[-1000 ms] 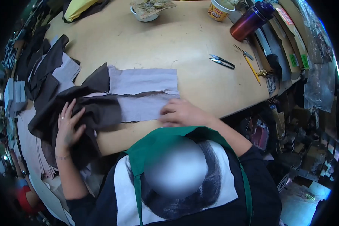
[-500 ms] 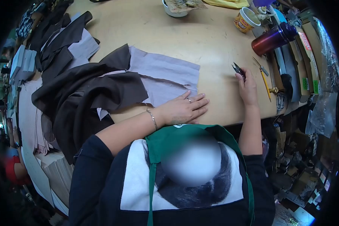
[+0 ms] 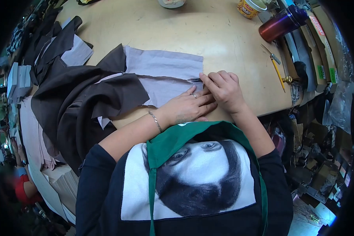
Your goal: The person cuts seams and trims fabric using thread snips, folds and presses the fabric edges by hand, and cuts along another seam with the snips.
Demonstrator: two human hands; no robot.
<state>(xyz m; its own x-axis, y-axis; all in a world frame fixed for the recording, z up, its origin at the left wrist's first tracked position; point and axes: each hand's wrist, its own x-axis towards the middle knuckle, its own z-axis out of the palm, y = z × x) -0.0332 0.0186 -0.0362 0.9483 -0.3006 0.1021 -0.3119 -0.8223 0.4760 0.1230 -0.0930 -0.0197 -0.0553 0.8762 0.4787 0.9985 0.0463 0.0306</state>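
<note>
My left hand lies flat, fingers stretched out, on the lower right edge of a pale lilac cloth panel. Closed around a pair of small thread snips, my right hand is beside the left fingertips. The dark blades point left, over the slit or seam that runs along the panel; the snips' handles are hidden in my fingers. Joined to the panel, dark brown cloth lies in folds on the left and hangs over the table's near edge.
A yellow pencil and a small pointed tool lie on the right of the table. Behind them are a red-purple bottle and a paper cup. More brown and lilac pieces are heaped at left.
My right hand has moved left with the snips, from the bare tabletop to the lilac panel's right edge. My left hand stays flat on the cloth. The view has shifted slightly.
</note>
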